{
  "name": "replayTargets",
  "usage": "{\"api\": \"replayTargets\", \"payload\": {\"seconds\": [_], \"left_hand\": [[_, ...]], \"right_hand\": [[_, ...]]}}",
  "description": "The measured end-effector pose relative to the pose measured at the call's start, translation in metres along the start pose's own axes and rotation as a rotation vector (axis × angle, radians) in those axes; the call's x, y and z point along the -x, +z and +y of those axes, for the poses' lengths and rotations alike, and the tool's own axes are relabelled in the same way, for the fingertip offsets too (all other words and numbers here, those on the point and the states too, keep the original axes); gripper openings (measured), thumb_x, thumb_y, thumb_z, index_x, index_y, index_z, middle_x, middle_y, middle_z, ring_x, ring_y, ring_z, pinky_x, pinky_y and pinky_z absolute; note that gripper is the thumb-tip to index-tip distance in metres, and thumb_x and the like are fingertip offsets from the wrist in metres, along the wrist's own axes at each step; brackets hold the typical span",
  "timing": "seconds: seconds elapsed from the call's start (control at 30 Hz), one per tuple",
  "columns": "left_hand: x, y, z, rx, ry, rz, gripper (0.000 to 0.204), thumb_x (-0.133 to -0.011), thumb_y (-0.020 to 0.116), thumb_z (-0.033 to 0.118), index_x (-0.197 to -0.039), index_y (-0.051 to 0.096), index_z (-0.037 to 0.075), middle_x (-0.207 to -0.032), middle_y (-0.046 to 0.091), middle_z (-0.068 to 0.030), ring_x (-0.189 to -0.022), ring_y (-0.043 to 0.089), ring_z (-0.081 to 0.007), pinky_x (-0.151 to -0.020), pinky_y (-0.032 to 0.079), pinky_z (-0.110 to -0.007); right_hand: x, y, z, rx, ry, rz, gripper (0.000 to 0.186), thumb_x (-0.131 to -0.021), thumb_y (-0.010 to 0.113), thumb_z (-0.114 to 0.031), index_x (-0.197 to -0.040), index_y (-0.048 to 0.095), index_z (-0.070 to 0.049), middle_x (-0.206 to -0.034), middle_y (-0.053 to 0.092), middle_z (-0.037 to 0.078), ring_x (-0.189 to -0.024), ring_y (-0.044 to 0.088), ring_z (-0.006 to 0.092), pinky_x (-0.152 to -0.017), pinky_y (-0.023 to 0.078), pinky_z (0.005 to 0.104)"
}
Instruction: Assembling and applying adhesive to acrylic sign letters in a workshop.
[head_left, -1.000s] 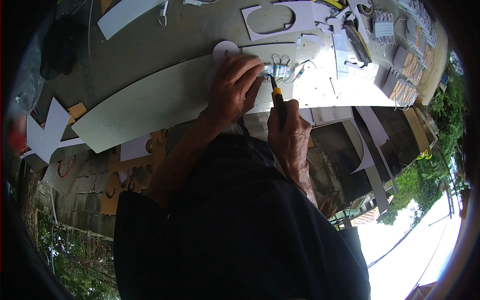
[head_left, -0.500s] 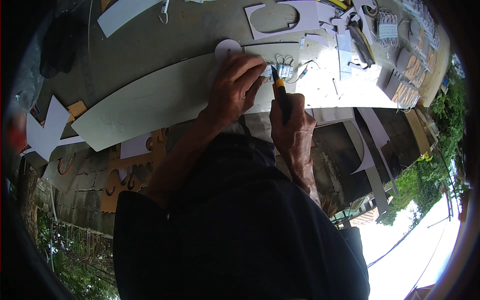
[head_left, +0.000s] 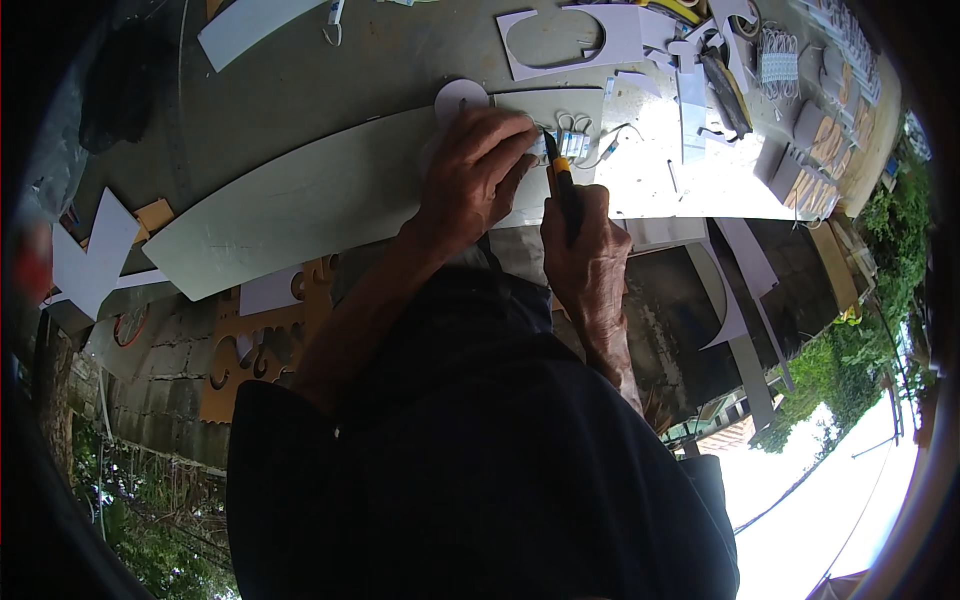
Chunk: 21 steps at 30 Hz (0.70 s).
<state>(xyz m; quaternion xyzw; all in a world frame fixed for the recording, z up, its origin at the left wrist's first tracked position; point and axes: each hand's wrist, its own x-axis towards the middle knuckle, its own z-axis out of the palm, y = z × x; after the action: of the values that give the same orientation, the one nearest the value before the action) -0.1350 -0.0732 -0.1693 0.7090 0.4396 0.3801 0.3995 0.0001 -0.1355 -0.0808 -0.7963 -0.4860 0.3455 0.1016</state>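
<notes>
My left hand (head_left: 478,178) presses flat on a long curved white board (head_left: 300,205) lying across the worktable (head_left: 330,80), its fingertips beside small white modules with thin wires (head_left: 572,143). My right hand (head_left: 590,255) grips a yellow-and-black utility knife (head_left: 560,185), blade tip pointing up toward the modules, right next to the left fingertips. A small white disc (head_left: 460,97) lies just beyond the left hand.
A white sheet with an oval cut-out (head_left: 570,38) lies at the far side. White offcuts (head_left: 95,255) sit at the left, orange cut-out scraps (head_left: 255,340) below the table edge. Strips of small modules (head_left: 780,65) and brown pieces (head_left: 825,150) lie at the right. My dark shirt fills the foreground.
The knife in my right hand has edged a little upward toward the modules. The left hand stays pressed on the board.
</notes>
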Motion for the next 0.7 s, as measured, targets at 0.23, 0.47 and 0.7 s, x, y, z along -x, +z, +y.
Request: {"api": "replayTargets", "payload": {"seconds": [0.23,0.47,0.7], "left_hand": [[-0.001,0.001,0.002,0.0,0.01,0.015,0.03,-0.073,0.08,-0.004,-0.102,0.072,0.0,-0.107,0.069,-0.0078,-0.098,0.065,-0.026,-0.084,0.053,-0.036],[0.0,0.002,0.0,-0.001,0.022,0.019,0.03,-0.073,0.079,-0.004,-0.102,0.071,0.0,-0.108,0.069,-0.0085,-0.099,0.065,-0.027,-0.084,0.054,-0.037],[0.002,0.002,-0.002,0.006,0.019,0.014,0.033,-0.073,0.08,-0.003,-0.104,0.071,0.001,-0.11,0.068,-0.0083,-0.1,0.064,-0.027,-0.085,0.053,-0.037]], "right_hand": [[0.0,0.006,-0.001,0.045,-0.016,0.024,0.018,-0.092,0.065,-0.01,-0.099,0.05,-0.004,-0.071,0.067,0.019,-0.064,0.07,0.0358,-0.054,0.052,0.0411],[0.009,0.006,-0.001,0.024,0.007,-0.014,0.02,-0.093,0.061,-0.009,-0.096,0.042,-0.003,-0.067,0.061,0.024,-0.06,0.064,0.0431,-0.049,0.046,0.0511],[0.015,0.003,0.003,0.015,0.019,-0.028,0.019,-0.092,0.061,-0.008,-0.096,0.044,-0.003,-0.069,0.064,0.024,-0.063,0.066,0.0429,-0.051,0.049,0.0498]]}}
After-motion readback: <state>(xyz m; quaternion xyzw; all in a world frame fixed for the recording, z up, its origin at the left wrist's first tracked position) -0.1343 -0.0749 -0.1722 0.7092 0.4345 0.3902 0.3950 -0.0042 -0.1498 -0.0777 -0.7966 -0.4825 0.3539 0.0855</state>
